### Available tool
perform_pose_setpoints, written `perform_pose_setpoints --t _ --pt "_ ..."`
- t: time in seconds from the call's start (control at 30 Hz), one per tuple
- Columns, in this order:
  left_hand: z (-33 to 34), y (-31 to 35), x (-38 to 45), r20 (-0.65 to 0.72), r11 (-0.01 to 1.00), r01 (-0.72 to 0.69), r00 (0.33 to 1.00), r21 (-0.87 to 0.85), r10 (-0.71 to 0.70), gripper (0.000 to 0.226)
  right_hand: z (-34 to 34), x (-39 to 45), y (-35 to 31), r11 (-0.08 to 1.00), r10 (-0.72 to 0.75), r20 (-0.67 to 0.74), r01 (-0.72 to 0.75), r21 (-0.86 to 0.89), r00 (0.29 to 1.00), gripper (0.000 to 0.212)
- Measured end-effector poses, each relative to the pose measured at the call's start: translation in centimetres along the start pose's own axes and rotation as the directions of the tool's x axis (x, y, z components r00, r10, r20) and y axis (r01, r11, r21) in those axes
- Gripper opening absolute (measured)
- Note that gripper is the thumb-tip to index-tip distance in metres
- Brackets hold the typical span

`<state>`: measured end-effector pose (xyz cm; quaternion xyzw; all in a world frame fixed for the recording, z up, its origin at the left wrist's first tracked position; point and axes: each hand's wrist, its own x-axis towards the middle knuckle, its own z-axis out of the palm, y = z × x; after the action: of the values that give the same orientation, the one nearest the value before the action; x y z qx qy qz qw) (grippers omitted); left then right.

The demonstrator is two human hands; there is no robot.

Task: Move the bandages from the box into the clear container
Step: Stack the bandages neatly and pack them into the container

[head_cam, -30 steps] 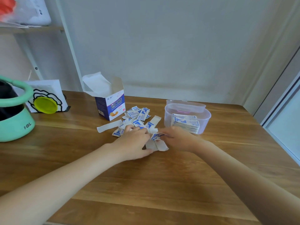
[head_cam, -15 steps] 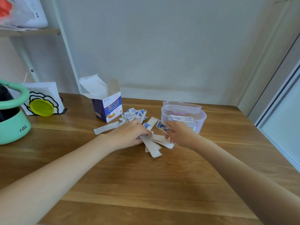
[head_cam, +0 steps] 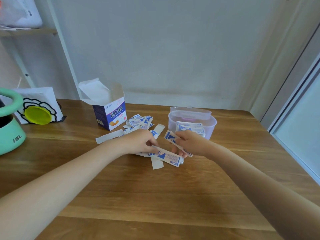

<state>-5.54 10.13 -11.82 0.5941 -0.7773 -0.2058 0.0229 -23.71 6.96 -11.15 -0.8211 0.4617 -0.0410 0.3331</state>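
Note:
An open blue-and-white bandage box (head_cam: 110, 115) stands at the back of the wooden table. Several wrapped bandages lie in a loose pile (head_cam: 140, 122) to its right. Further right, the clear container (head_cam: 210, 126) holds a stack of bandages. My left hand (head_cam: 140, 142) pinches a long bandage strip (head_cam: 167, 156) at the near edge of the pile. Just in front of the container, my right hand (head_cam: 188, 142) grips a small bundle of bandages (head_cam: 170, 136), with its fingers curled round them.
A mint-green appliance (head_cam: 10, 134) sits at the left edge. Beside it stands a white card holder with a yellow disc (head_cam: 37, 115). A shelf frame rises at the back left. The table's right edge (head_cam: 284, 149) runs past the container.
My right hand has lifted its bundle off the pile and moved it up toward the container. My left hand has pulled a long strip out of the near edge.

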Motion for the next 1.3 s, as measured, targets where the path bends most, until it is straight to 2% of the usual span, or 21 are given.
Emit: perform_pose_setpoints --t 0.1,0.2,0.3,0.37,0.47,0.57,0.67,0.8,0.87,0.93,1.0,1.03,1.1,1.2,1.3 --pt "0.1 0.1 -0.1 -0.016 0.999 0.031 0.999 -0.023 -0.031 0.028 0.2 0.2 -0.1 1.0 -0.002 -0.04 0.002 0.009 0.999 0.031" --pt "-0.1 0.2 -0.2 -0.128 0.992 0.064 0.989 -0.112 -0.078 0.023 0.0 0.5 -0.6 1.0 -0.015 -0.14 0.018 0.02 0.99 0.029" --pt "-0.8 0.2 -0.2 -0.213 0.98 0.116 0.966 -0.16 -0.149 0.024 -0.7 0.3 -1.5 0.993 -0.114 -0.199 0.108 -0.038 0.973 0.022" --pt "-1.1 0.1 -0.2 -0.232 0.976 0.129 0.958 -0.178 -0.169 0.025 -1.1 0.1 -2.1 0.985 -0.164 -0.139 0.156 -0.07 0.977 0.018" --pt "-1.1 0.4 -0.2 -0.22 0.969 0.136 0.958 -0.207 -0.182 0.025 -1.0 -0.1 -2.2 0.976 -0.162 -0.014 0.158 -0.15 0.987 0.024" --pt "-1.3 1.0 -0.5 -0.226 0.974 0.124 0.96 -0.187 -0.166 0.02 -1.0 0.1 -2.2 0.965 -0.125 -0.03 0.115 -0.238 0.992 0.023" --pt "-1.5 1.0 -0.7 -0.268 0.962 0.121 0.945 -0.245 -0.187 0.022 -1.4 0.0 -2.2 0.983 -0.082 -0.046 0.073 -0.17 0.996 0.021" --pt "-1.1 0.7 -1.0 -0.277 0.882 0.142 0.916 -0.449 -0.289 0.022 -0.6 0.1 -3.0 0.993 -0.118 -0.074 0.119 0.007 0.99 0.02" --pt "-1.0 0.4 -1.7 -0.264 0.915 0.141 0.931 -0.378 -0.252 0.022 0.1 0.8 -3.1 0.99 -0.143 -0.178 0.14 -0.03 0.973 0.02" --pt "-0.8 -0.3 -2.6 -0.176 0.969 0.193 0.96 -0.151 -0.218 0.023 0.5 1.4 -2.9 0.989 -0.145 -0.25 0.13 -0.073 0.957 0.022" --pt "-0.3 -1.7 -3.4 -0.114 0.967 0.242 0.966 0.084 -0.232 0.04 1.1 1.9 -2.7 0.985 -0.167 -0.218 0.151 -0.088 0.961 0.024" --pt "0.0 -2.3 -3.8 -0.116 0.959 0.254 0.964 0.128 -0.24 0.045 1.5 2.1 -2.8 0.978 -0.196 -0.187 0.178 -0.11 0.963 0.024" --pt "0.3 -3.0 -4.4 -0.14 0.963 0.251 0.962 0.103 -0.236 0.045 2.3 2.2 -3.2 0.959 -0.261 -0.127 0.241 -0.149 0.957 0.022" --pt "0.6 -3.7 -4.9 -0.163 0.978 0.21 0.965 0.009 -0.206 0.033 3.8 2.5 -4.1 0.939 -0.294 0.012 0.291 -0.183 0.956 0.023" --pt "0.6 -3.5 -5.2 -0.192 0.984 0.177 0.965 -0.016 -0.176 0.029 4.7 3.1 -5.0 0.936 -0.287 0.0 0.28 -0.212 0.958 0.022"
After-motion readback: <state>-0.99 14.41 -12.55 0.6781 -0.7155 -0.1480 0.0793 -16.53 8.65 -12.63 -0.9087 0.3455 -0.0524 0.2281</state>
